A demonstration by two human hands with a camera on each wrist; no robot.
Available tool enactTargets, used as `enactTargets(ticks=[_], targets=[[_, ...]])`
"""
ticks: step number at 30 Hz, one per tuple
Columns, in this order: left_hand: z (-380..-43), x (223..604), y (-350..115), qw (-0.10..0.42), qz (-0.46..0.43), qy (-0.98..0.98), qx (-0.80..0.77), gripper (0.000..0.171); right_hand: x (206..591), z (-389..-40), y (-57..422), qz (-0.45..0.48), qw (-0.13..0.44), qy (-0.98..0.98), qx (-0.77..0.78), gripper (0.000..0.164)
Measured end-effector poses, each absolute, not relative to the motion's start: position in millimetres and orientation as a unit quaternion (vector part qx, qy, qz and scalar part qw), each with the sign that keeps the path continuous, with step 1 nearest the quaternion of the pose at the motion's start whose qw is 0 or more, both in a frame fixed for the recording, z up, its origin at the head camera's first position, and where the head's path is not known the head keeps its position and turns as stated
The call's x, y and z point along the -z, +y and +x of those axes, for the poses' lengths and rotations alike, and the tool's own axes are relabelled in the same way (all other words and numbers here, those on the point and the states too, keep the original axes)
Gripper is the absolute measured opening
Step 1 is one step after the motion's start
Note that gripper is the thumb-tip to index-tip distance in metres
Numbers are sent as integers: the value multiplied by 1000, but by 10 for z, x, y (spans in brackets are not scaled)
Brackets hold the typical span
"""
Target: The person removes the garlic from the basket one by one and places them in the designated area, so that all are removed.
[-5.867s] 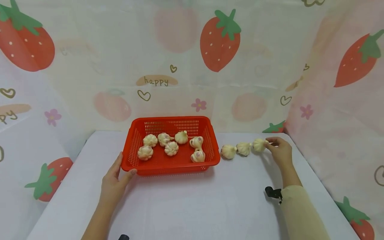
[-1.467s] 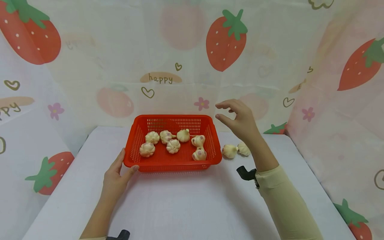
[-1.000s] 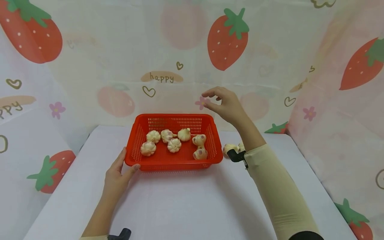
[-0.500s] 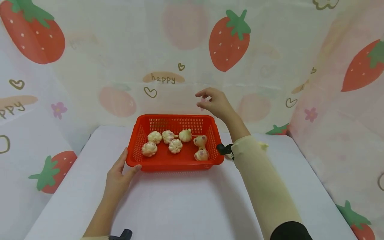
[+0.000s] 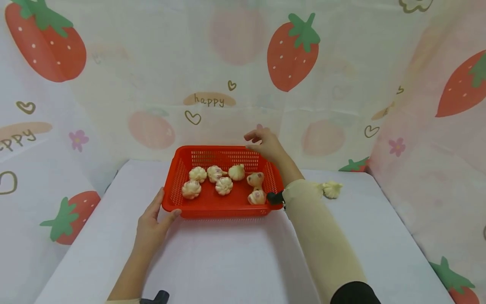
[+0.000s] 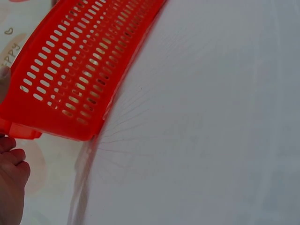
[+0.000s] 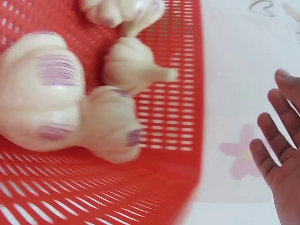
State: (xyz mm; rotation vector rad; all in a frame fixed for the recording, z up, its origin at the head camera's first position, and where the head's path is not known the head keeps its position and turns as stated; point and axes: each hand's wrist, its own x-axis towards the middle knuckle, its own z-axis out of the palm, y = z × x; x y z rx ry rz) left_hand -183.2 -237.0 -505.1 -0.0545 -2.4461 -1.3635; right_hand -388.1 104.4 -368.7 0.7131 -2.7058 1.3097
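Note:
My left hand (image 5: 155, 223) holds the red plastic basket (image 5: 218, 207) by its front left corner. The thumb lies over the rim and the fingers are behind the side. Several garlic bulbs (image 5: 224, 185) lie inside, two of them near the right end. My right hand (image 5: 265, 147) is above the back right part of the basket with nothing in it. In the right wrist view, that hand (image 7: 288, 183) has its fingers extended, apart from the garlic bulbs (image 7: 42, 93). One garlic bulb (image 5: 332, 189) shows on the table beyond the right sleeve, which hides the spot beside the basket.
The table (image 5: 224, 257) has a white cloth, with room in front of the basket. A backdrop (image 5: 243, 105) printed with strawberries rises behind and at both sides. Black wrist camera mounts (image 5: 276, 197) stick out from the wrists.
The right hand has left the garlic bulbs right of the basket and moved left, then down toward the basket's back rim. The left hand keeps its hold. The view shifts slightly.

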Motion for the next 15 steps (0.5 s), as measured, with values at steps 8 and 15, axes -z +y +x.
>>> enactTargets(ticks=[8, 15], targets=[[-1855, 5047, -2406, 177, -19, -863, 473, 88, 3897, -3961, 980, 197, -21, -886, -419, 37], [-1855, 5058, -2399, 174, -20, -859, 481, 88, 3925, -3985, 932, 210, -45, -899, -383, 37]])
